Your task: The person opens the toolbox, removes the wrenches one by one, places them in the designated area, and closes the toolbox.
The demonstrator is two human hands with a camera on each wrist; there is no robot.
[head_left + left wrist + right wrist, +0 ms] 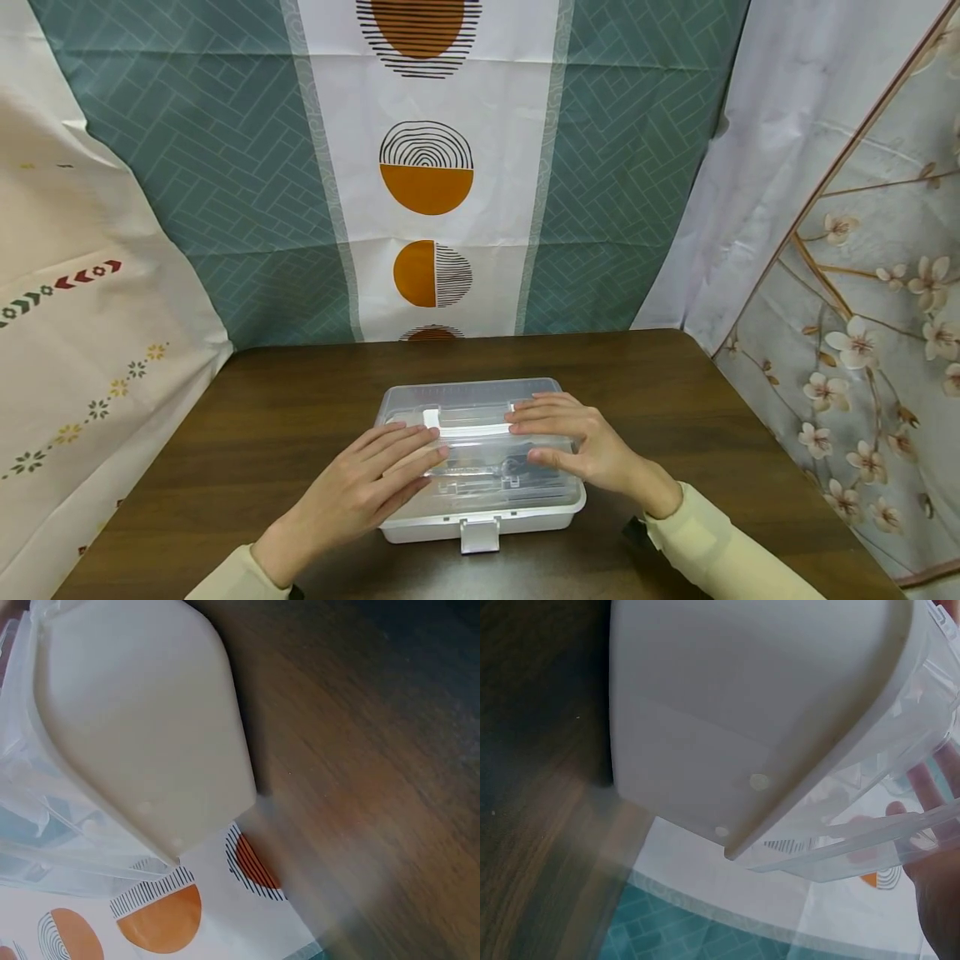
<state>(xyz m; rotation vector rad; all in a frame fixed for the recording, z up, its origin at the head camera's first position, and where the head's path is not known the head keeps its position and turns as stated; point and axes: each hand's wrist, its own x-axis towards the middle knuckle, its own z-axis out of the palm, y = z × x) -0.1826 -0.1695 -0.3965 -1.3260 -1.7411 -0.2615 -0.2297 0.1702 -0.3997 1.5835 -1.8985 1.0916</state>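
Note:
A box with a white base and a clear lid stands on the table, its white front latch hanging down. A white handle lies on the lid. My left hand rests on the lid's left side, fingers extended toward the handle. My right hand lies over the right side, its fingertips near the handle's right end. The left wrist view shows the box's pale side wall; the right wrist view shows the opposite wall and part of my right hand beyond the clear lid.
The box stands on a dark brown wooden table. Behind the table hangs a green and white patterned cloth. A cream cloth hangs at the left, and a floral cloth at the right.

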